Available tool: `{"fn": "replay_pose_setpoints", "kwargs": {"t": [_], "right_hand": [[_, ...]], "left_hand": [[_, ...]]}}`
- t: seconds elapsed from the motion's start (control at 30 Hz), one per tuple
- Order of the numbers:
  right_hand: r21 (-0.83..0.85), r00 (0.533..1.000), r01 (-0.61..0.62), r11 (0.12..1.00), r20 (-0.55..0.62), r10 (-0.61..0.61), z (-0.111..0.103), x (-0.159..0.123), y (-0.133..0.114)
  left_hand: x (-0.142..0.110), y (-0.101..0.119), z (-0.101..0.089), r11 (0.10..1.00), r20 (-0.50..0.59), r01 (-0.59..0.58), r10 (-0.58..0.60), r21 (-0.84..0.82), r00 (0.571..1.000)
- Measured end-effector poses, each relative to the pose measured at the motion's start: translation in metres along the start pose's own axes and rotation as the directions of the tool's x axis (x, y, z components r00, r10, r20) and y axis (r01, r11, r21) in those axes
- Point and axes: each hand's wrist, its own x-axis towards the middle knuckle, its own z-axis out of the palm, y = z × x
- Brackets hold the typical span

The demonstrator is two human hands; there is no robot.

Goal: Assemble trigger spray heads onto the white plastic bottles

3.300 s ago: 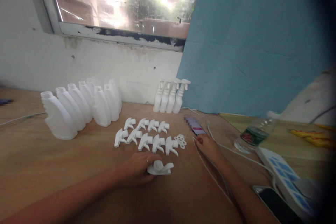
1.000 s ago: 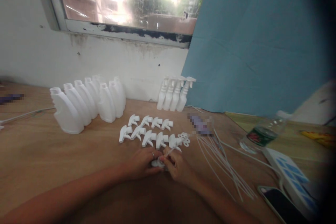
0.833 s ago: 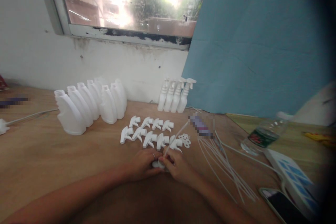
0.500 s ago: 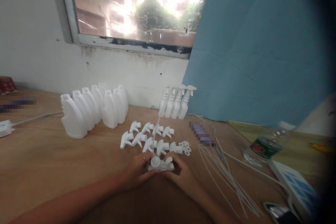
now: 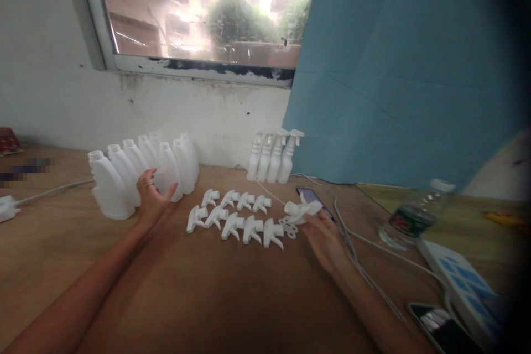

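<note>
My left hand point(image 5: 152, 198) is open, fingers spread, right up against a row of several empty white bottles point(image 5: 124, 174) at the back left of the wooden table point(image 5: 199, 287). My right hand point(image 5: 323, 235) is closed on a white trigger sprayer head point(image 5: 301, 210) with a thin dip tube running back from it. It hovers just right of two rows of loose white trigger heads point(image 5: 236, 215) and a small pile of white rings point(image 5: 288, 227).
Several finished spray bottles point(image 5: 274, 156) stand by the wall. A phone point(image 5: 313, 199) and thin white tubes point(image 5: 352, 257) lie right of my right hand. Farther right are a lying water bottle point(image 5: 410, 215), a power strip point(image 5: 460, 282), another phone point(image 5: 440, 329) and a blue sheet point(image 5: 394, 66).
Both hands were joined on a trigger head near the table's front. Now my left hand has gone left to the empty bottles and my right hand has carried the trigger head right.
</note>
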Motion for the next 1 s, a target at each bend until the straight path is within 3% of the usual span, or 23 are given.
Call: {"fn": "replay_pose_setpoints", "kwargs": {"t": [0.13, 0.23, 0.47, 0.6, 0.7, 0.77, 0.83, 0.9, 0.93, 1.0], "right_hand": [[0.186, 0.997, -0.037, 0.982, -0.064, 0.050, -0.012, 0.010, -0.006], [0.290, 0.991, -0.120, 0.950, -0.027, 0.133, -0.016, 0.008, -0.006], [0.308, 0.977, -0.199, 0.930, -0.016, 0.215, -0.018, 0.005, 0.000], [0.301, 0.974, -0.194, 0.934, -0.050, 0.219, -0.019, 0.006, -0.001], [0.316, 0.973, -0.187, 0.930, -0.073, 0.220, -0.021, 0.009, -0.002], [0.336, 0.975, -0.163, 0.928, -0.091, 0.205, -0.024, 0.011, -0.003], [0.352, 0.977, -0.126, 0.927, -0.120, 0.178, -0.028, 0.015, -0.004], [0.362, 0.976, -0.095, 0.927, -0.150, 0.159, -0.033, 0.018, -0.004], [0.365, 0.974, -0.087, 0.927, -0.163, 0.155, -0.036, 0.020, -0.004], [0.362, 0.971, -0.082, 0.928, -0.182, 0.156, -0.040, 0.022, -0.005]], "left_hand": [[-0.011, -0.024, 0.013, 0.997, 0.039, 0.052, -0.054, 0.055, 0.998], [-0.017, -0.030, 0.021, 0.997, 0.061, 0.063, -0.067, 0.054, 0.996], [-0.024, -0.038, 0.027, 0.996, 0.068, 0.076, -0.079, 0.046, 0.995], [-0.024, -0.025, 0.017, 1.000, -0.006, -0.020, 0.020, -0.011, 1.000], [-0.020, -0.009, 0.002, 0.974, -0.024, -0.208, 0.207, -0.091, 0.978], [-0.017, 0.000, -0.007, 0.912, 0.022, -0.390, 0.396, -0.127, 0.918], [-0.015, 0.006, -0.013, 0.794, 0.091, -0.587, 0.603, -0.156, 0.792], [-0.015, 0.011, -0.016, 0.677, 0.141, -0.713, 0.736, -0.183, 0.662], [-0.016, 0.013, -0.017, 0.644, 0.156, -0.740, 0.765, -0.194, 0.625], [-0.018, 0.017, -0.017, 0.624, 0.183, -0.751, 0.782, -0.216, 0.596]]}}
